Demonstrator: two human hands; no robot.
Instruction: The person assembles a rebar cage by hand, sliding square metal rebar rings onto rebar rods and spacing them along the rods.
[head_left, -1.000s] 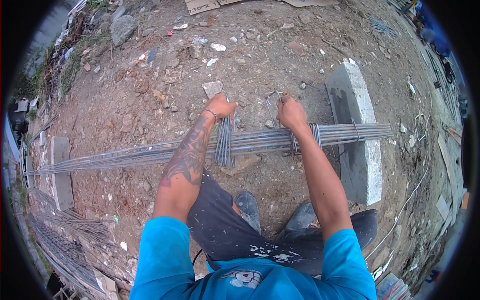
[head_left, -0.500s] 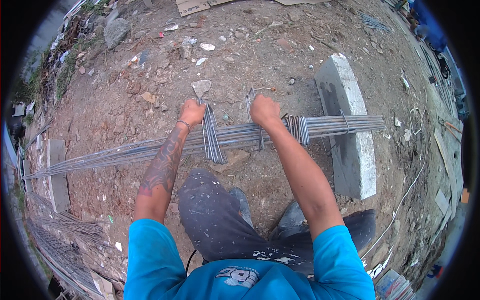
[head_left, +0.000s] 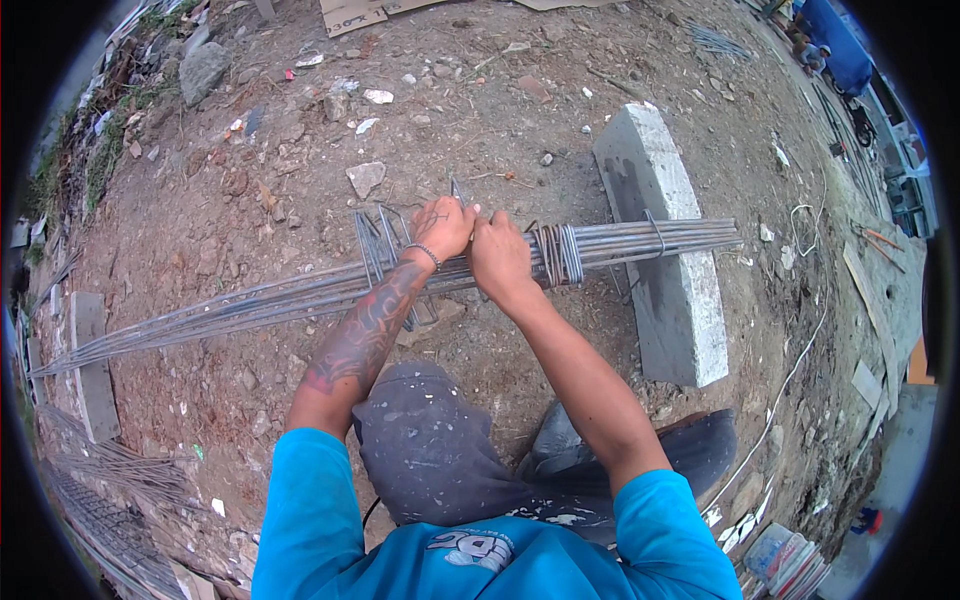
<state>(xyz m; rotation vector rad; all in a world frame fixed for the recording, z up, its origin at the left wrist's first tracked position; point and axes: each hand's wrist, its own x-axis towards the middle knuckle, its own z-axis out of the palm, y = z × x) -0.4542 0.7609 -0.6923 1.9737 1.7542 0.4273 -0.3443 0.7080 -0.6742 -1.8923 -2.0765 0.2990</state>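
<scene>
A bundle of long steel reinforcing bars [head_left: 690, 238] lies across in front of me, on two concrete blocks. Close together over its middle, my left hand [head_left: 442, 228] and my right hand [head_left: 500, 252] are both closed on one bent steel stirrup [head_left: 456, 190], whose tip pokes up between them. The fingers hide most of it. To the left of my hands, several loose stirrups [head_left: 370, 245] hang around the bars, leaning apart. A tight cluster of stirrups [head_left: 558, 255] encircles the bars just right of my right hand. One single stirrup [head_left: 653, 232] sits farther right.
The right concrete block [head_left: 690, 325] and the left concrete block [head_left: 95, 400] prop up the bars above rocky dirt. More thin rods [head_left: 130, 470] and mesh lie at lower left. A white cord [head_left: 790, 425] runs along the right, near long-handled cutters [head_left: 880, 245].
My left hand has let go of the left group of stirrups and moved right, beside my right hand. Those stirrups have fanned apart. The view has shifted slightly.
</scene>
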